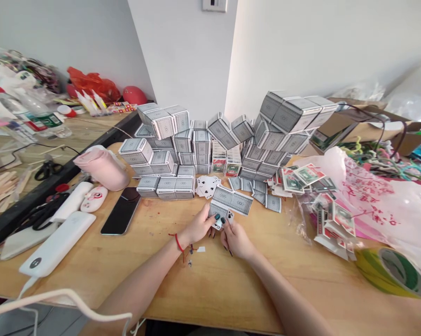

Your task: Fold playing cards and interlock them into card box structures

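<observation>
Between my two hands, over the front middle of the table, are grey-backed playing cards [219, 212]. My left hand [199, 223] pinches their left side, thumb on top. My right hand [236, 237] grips the lower right side, where a folded corner shows black pips. Just beyond lies another grey patterned card piece [239, 200], partly overlapped by the held cards. A face-up pile of playing cards [207, 185] sits behind my left hand. Farther back rise stacked blocks of folded cards [164, 163] on the left and a taller card stack [282, 121] on the right.
Folded cards [273, 202] lie right of centre. A black phone [121, 212], a white power bank [58, 243] and a pink pouch [103, 168] occupy the left. Empty card boxes [336, 228], a roll of yellow-green tape [378, 270] and a printed plastic bag [364, 186] are at right.
</observation>
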`<state>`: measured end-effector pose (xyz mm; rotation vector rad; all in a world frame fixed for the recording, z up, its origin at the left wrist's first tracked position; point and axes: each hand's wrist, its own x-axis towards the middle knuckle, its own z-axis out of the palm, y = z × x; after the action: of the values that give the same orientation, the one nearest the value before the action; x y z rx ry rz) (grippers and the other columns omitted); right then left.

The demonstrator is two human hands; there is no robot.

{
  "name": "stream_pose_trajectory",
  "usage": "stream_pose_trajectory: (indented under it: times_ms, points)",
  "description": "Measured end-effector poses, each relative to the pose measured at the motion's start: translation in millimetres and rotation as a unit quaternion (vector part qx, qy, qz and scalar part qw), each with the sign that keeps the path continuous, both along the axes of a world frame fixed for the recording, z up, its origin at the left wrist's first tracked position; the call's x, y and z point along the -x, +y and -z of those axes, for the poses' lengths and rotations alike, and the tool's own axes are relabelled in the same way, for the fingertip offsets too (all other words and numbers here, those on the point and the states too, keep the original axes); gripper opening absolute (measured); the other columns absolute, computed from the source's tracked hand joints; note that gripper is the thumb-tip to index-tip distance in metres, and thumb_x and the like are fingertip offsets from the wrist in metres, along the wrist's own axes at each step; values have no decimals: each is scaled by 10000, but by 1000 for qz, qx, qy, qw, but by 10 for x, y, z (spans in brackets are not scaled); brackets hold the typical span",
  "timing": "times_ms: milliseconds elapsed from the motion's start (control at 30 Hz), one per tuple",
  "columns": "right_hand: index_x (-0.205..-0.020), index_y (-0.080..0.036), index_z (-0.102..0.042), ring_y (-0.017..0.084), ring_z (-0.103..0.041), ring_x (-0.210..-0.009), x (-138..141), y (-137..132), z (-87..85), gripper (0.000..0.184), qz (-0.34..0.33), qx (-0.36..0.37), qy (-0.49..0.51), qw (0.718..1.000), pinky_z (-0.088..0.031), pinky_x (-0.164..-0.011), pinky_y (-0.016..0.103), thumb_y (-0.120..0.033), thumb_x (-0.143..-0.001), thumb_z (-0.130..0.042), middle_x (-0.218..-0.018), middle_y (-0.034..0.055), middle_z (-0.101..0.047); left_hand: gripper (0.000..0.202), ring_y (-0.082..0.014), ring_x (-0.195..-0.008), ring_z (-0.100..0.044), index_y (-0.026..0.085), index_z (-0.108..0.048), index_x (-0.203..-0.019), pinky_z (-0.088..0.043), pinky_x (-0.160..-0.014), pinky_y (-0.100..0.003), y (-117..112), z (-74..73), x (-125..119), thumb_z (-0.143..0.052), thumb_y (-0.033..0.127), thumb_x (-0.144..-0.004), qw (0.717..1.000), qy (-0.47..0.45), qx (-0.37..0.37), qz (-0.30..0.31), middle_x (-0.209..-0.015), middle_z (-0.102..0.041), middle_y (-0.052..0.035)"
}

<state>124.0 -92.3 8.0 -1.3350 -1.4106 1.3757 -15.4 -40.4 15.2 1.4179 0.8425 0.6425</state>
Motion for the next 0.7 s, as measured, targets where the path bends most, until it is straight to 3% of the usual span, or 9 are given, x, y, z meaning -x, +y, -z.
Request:
stream_pose_trajectory:
  times_ms: [167, 400, 533, 700]
  points:
    - [-683, -212, -391, 71, -304, -233, 40, 2, 47, 399, 32, 4, 12, 999, -238, -267, 177, -569, -820, -274, -324, -90, -384, 321, -67, -395, -448, 172, -389, -1075, -364, -379, -196, -16, -12, -9, -437, 358, -817, 1000, 6, 8, -1, -605, -476, 51]
    - [-625, -192, -430, 80, -375, -219, 3, 100, 72, 462, 62, 32, 20, 997, -240, -238, 183, -594, -800, -287, -365, -51, -461, 303, -68, -409, -471, 174, -398, -1026, -383, -386, -207, 29, 100, -92, -469, 358, -796, 997, -41, 24, -68, -687, -535, 19]
    - [-704, -200, -406, 86, -415, -262, -124, 159, 104, 368, 106, 11, 28, 994, -318, -280, 193, -564, -757, -428, -434, -67, -488, 342, -97, -416, -521, 177, -363, -1028, -417, -393, -225, 77, 151, -57, -516, 334, -765, 994, -61, 67, -65, -674, -559, 16]
    - [-741, -205, -416, 79, -405, -296, -168, 159, 134, 290, 89, -2, 20, 996, -325, -313, 194, -489, -793, -402, -481, -69, -479, 378, -125, -474, -565, 179, -367, -1032, -474, -451, -269, 87, 122, 10, -563, 294, -730, 996, -32, 71, -52, -722, -585, -11]
